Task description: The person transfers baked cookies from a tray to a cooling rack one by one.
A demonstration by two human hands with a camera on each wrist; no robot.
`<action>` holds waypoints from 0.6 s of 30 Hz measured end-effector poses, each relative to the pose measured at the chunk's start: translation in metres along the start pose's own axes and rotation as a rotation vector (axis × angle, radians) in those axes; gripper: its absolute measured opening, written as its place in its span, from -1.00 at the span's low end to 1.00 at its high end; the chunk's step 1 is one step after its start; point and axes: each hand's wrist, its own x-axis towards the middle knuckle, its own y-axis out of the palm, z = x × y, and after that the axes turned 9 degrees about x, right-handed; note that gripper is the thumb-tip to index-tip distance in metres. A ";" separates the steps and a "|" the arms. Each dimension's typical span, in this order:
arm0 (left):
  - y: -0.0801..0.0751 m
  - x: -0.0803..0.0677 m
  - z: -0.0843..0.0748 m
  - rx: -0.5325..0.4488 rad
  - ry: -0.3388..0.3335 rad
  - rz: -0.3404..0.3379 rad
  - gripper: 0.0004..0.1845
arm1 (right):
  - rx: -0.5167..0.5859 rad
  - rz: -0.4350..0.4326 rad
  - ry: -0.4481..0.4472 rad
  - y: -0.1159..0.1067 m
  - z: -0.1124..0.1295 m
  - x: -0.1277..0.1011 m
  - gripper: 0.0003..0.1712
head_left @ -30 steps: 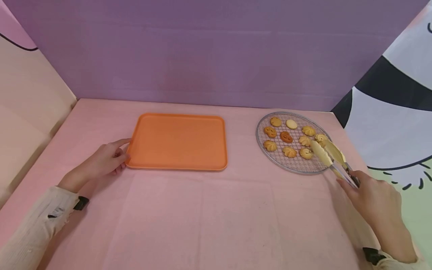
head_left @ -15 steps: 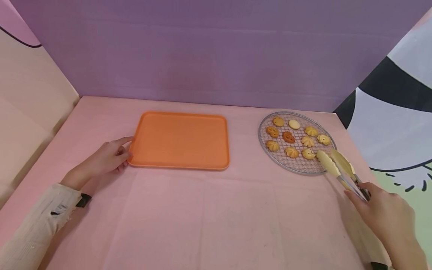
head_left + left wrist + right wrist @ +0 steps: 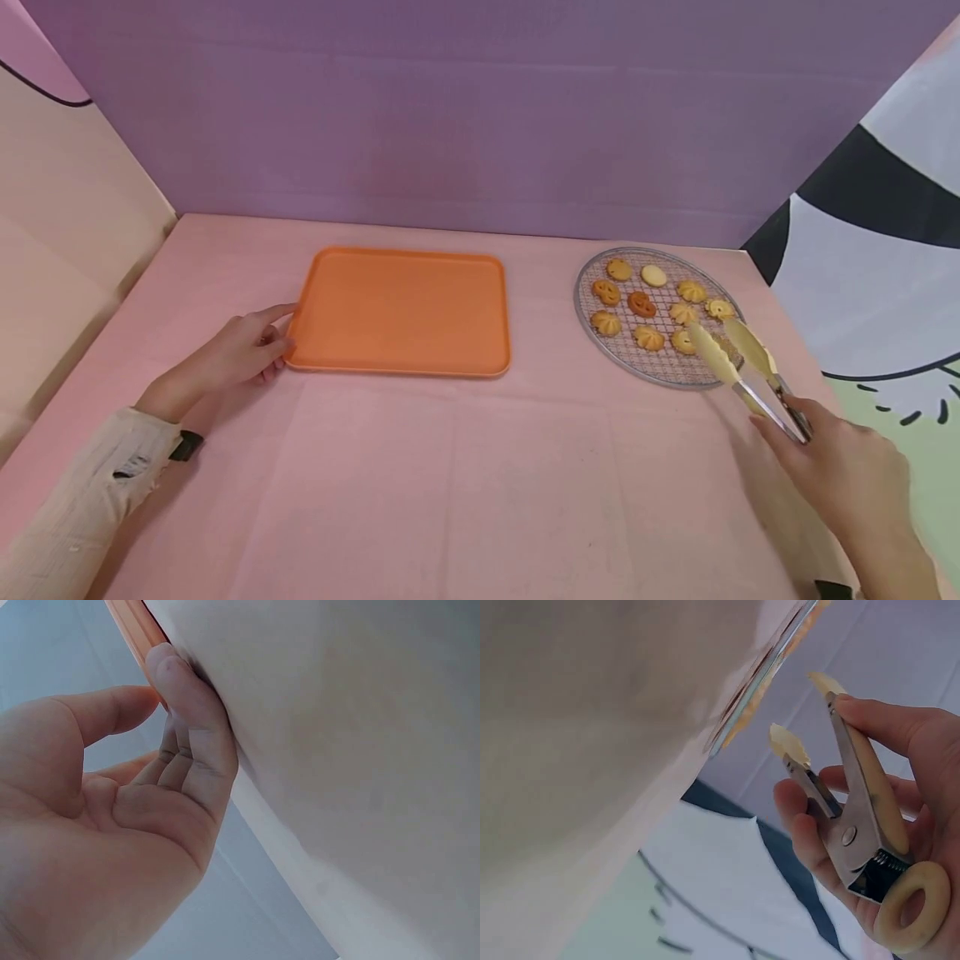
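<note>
My left hand (image 3: pixel 240 354) holds the near left corner of an orange rectangular tray (image 3: pixel 401 312). In the left wrist view, the thumb and curled fingers pinch the edge of the tray (image 3: pixel 135 630). A pair of tongs (image 3: pixel 716 357) with pale yellow tips and metal arms is gripped in my right hand (image 3: pixel 843 471). Its spread tips hang over the near right part of a round wire rack (image 3: pixel 645 375). Several cookies lie on that rack, among them a pretzel-shaped cookie (image 3: pixel 641 304) and a swirled cookie (image 3: pixel 649 337). Something brownish, partly hidden, shows between the tong tips.
Pink cloth (image 3: pixel 450 483) covers the table. A purple wall (image 3: pixel 480 125) rises behind it, with a pale wall (image 3: pixel 67 225) at left and a printed panel (image 3: pixel 877 267) at right. The tray and rack stand apart, cloth between them.
The tongs first drew back toward me off the rack's right-hand cookies, then came forward and left over its near edge, tips spread wider. My left hand stays at the tray; the view shifted slightly.
</note>
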 end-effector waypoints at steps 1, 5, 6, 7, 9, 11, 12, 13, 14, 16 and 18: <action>0.000 0.000 0.000 -0.001 0.002 -0.002 -0.33 | 0.014 -0.024 -0.036 0.002 0.003 0.001 -0.51; 0.001 0.000 -0.001 0.001 0.009 -0.009 -0.34 | 0.053 -0.086 -0.172 0.010 0.017 0.010 -0.53; 0.001 0.000 -0.001 0.003 0.011 -0.010 -0.34 | 0.058 -0.085 -0.183 0.011 0.022 0.012 -0.50; 0.001 0.000 -0.001 0.005 0.014 -0.012 -0.34 | 0.058 -0.084 -0.197 0.012 0.026 0.014 -0.47; 0.001 0.000 -0.001 0.008 0.017 -0.012 -0.34 | 0.062 -0.076 -0.221 0.014 0.035 0.017 -0.39; 0.001 0.000 -0.001 0.010 0.017 -0.010 -0.34 | 0.071 -0.065 -0.242 0.017 0.043 0.018 -0.31; 0.001 0.000 -0.001 0.008 0.017 -0.008 -0.34 | 0.080 -0.073 -0.266 0.018 0.046 0.019 -0.29; 0.001 0.000 -0.001 0.006 0.016 -0.007 -0.34 | 0.089 -0.074 -0.292 0.020 0.049 0.019 -0.26; 0.001 0.000 -0.001 0.004 0.014 -0.006 -0.34 | 0.102 -0.073 -0.317 0.021 0.052 0.019 -0.22; 0.001 0.000 -0.001 0.000 0.009 -0.005 -0.34 | 0.130 -0.070 -0.372 0.024 0.059 0.019 -0.20; 0.001 -0.001 -0.001 0.000 0.006 -0.005 -0.34 | 0.155 -0.062 -0.425 0.028 0.066 0.018 -0.18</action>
